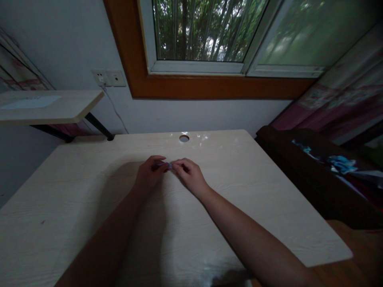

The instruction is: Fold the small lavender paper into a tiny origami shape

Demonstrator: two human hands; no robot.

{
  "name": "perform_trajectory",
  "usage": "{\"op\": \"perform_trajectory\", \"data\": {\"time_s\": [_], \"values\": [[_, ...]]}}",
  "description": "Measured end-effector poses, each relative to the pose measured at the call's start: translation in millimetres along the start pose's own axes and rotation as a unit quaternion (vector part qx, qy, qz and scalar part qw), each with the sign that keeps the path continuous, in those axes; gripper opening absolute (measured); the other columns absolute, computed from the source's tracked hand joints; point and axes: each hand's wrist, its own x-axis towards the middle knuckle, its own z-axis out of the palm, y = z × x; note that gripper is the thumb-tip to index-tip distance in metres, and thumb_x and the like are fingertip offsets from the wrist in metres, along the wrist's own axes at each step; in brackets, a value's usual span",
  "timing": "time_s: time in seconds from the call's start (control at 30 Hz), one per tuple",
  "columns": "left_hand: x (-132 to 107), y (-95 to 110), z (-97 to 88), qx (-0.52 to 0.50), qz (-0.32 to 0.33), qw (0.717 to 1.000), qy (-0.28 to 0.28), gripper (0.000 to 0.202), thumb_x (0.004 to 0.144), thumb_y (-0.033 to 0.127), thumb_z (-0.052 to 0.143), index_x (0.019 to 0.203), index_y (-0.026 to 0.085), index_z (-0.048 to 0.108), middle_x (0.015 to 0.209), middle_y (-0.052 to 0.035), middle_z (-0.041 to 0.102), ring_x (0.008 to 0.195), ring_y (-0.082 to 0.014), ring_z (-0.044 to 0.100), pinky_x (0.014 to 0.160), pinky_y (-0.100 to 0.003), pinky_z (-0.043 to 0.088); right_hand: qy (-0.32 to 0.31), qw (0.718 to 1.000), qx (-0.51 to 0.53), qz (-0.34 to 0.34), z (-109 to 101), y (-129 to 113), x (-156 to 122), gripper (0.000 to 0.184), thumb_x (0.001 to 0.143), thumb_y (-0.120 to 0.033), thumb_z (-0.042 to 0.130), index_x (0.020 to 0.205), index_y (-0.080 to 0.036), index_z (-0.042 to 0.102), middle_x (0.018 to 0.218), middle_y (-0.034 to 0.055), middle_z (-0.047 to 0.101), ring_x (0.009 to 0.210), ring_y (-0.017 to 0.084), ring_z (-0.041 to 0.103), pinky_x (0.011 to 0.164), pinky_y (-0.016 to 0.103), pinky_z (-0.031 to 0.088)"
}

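Observation:
Both my hands meet over the middle of a pale wooden desk. My left hand and my right hand are each closed in a pinch, fingertips touching. Between them sits a tiny purple-blue object, held from both sides. It is too small and dim to name. Both forearms reach in from the bottom of the view and rest low over the desk.
A round cable hole lies at the desk's far edge. A raised shelf juts in at the left, wall sockets with a white cord behind it. A dark wooden piece of furniture with cloth stands to the right, below a window.

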Motion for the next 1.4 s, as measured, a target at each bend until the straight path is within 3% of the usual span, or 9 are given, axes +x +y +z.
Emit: {"op": "perform_trajectory", "data": {"time_s": [0.2, 0.43, 1.0, 1.4], "values": [[1.9, 0.7, -0.5, 0.003, -0.010, 1.000, -0.004, 0.037, 0.074, 0.041, 0.074, 0.101, 0.018, 0.064, 0.079, -0.0038, 0.074, 0.068, -0.0167, 0.071, 0.069, -0.029, 0.057, -0.029, 0.999, -0.030, -0.024, -1.0, -0.1, 0.2, 0.019, 0.091, -0.035, 0.059, 0.092, -0.022, 0.072, 0.084, 0.0043, 0.067, 0.077, 0.017, 0.060, 0.071, 0.028, 0.045], [1.2, 11.2, -3.3, 0.023, -0.039, 0.998, -0.046, 0.023, 0.078, 0.040, 0.069, 0.082, 0.017, 0.071, 0.073, -0.0039, 0.074, 0.068, -0.0168, 0.069, 0.068, -0.028, 0.056, -0.031, 0.998, -0.041, -0.037, -1.7, 0.4, -0.1, 0.018, 0.092, -0.034, 0.058, 0.093, -0.023, 0.072, 0.084, 0.0042, 0.067, 0.077, 0.017, 0.060, 0.071, 0.028, 0.044], [3.4, 8.3, -5.5, -0.027, -0.091, 0.995, -0.041, 0.032, 0.076, 0.047, 0.070, 0.082, 0.016, 0.074, 0.076, -0.0086, 0.076, 0.070, -0.0202, 0.072, 0.069, -0.033, 0.059, -0.004, 1.000, -0.023, -0.016, -2.6, -1.4, -0.6, 0.016, 0.089, -0.030, 0.059, 0.086, -0.021, 0.071, 0.078, 0.0028, 0.065, 0.071, 0.016, 0.058, 0.065, 0.027, 0.042], [4.9, 8.9, -4.9, -0.050, -0.120, 0.990, -0.045, 0.032, 0.077, 0.046, 0.069, 0.083, 0.014, 0.073, 0.079, -0.0112, 0.077, 0.072, -0.0227, 0.073, 0.067, -0.035, 0.062, 0.010, 0.999, 0.030, 0.030, -0.7, 8.3, -0.2, 0.023, 0.093, -0.038, 0.053, 0.085, -0.019, 0.064, 0.071, 0.0020, 0.063, 0.066, 0.015, 0.059, 0.064, 0.026, 0.046]]}}
